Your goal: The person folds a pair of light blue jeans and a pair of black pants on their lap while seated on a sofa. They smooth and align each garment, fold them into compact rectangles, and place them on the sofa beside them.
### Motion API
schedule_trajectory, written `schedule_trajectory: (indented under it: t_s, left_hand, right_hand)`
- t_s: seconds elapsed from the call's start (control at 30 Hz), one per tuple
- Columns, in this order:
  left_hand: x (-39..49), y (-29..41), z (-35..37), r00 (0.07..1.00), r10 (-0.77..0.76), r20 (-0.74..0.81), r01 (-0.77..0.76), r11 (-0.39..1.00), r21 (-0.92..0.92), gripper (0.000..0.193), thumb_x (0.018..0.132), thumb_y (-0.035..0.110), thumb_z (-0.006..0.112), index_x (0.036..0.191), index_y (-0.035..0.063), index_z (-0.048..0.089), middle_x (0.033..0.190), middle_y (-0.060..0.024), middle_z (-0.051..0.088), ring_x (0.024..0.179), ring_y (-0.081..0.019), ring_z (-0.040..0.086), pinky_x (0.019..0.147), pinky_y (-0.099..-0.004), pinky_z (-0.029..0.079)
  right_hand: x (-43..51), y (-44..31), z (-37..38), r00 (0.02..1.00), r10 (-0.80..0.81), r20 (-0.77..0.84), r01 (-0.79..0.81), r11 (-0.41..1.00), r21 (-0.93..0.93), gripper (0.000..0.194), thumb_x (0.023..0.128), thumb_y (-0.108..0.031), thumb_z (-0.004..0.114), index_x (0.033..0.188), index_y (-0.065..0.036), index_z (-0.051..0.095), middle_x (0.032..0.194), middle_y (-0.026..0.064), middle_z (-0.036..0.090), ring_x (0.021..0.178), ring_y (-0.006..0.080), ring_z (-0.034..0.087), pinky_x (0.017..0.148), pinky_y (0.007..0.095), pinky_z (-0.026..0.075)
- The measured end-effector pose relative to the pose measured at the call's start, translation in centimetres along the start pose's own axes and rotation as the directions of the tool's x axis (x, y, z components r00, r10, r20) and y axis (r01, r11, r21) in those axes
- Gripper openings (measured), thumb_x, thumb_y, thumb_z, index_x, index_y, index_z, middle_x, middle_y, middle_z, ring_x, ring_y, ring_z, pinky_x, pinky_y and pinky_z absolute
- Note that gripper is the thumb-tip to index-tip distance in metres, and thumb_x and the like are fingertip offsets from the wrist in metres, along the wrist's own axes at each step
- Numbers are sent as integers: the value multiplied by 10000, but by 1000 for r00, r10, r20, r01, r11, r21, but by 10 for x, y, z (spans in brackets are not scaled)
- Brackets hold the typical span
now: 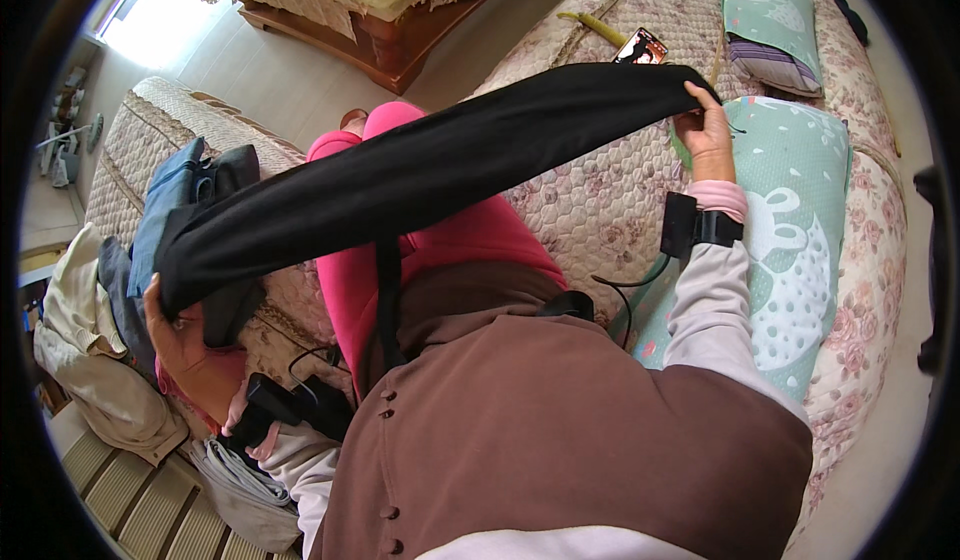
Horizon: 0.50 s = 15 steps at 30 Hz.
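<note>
A long black garment (435,166), perhaps a pair of trousers folded lengthwise, stretches across in front of me above my pink-clad legs. My left hand (180,335) grips its lower end at the left, with the thumb showing at the edge. The other end is pinched between thumb and fingers of my right hand (705,129), raised at the upper right. Beside my left hand lie folded blue jeans (159,215) and a dark folded garment (232,170). A green pillow (795,245) with a white animal print lies next to my right forearm.
Under me is a quilted floral sofa cover (592,222). A phone (641,46) and a green rod-like object (596,27) rest beyond the garment. A beige knit garment (82,290) hangs over the left side. A wooden table (382,42) with a lace-edged cloth stands ahead. Cables run from both wrist devices.
</note>
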<state>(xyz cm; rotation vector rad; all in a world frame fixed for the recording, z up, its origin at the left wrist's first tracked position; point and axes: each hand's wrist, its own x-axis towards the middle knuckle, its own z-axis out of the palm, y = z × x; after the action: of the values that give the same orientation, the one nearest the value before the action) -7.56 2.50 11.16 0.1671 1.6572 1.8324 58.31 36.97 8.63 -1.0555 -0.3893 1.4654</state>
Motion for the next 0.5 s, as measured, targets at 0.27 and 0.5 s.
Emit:
schedule_trajectory:
  t_s: [0.27, 0.5]
  left_hand:
    - [-1, -62, -21, 959, -221, 177, 204, 973, 111, 214, 855, 204, 651, 1059, 141, 638, 975, 32, 607, 887, -108, 604, 715, -268, 499]
    - [19, -158, -50, 859, -502, 100, 386, 762, 519, 299, 935, 280, 577, 1146, 68, 587, 858, 29, 532, 684, -89, 478, 610, -248, 410]
  right_hand:
    - [-14, 69, -121, 894, -5, -449, -143, 945, -295, 161, 797, -88, 757, 923, -148, 677, 794, 11, 647, 634, 193, 564, 562, 322, 441]
    - [-32, 128, -139, 748, -230, -623, -187, 827, -530, 217, 813, -80, 725, 972, -150, 596, 825, 22, 559, 717, 176, 526, 628, 339, 474]
